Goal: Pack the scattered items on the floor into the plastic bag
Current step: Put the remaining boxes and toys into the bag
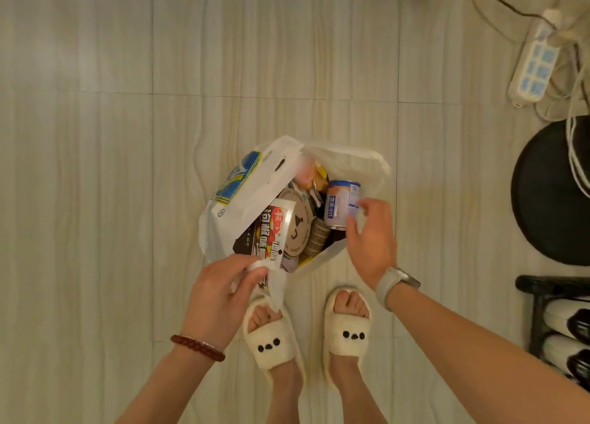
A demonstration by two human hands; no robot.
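The left hand [220, 291] pinches the near rim of the bag [255, 187] on the floor [95, 136]. The right hand [372, 241], fingers spread, hovers beside the can [340, 205] inside.

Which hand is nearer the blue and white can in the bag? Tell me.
Right. The right hand is open beside the blue and white can, fingertips at its side. The left hand is farther off, pinching the plastic bag by its near edge.
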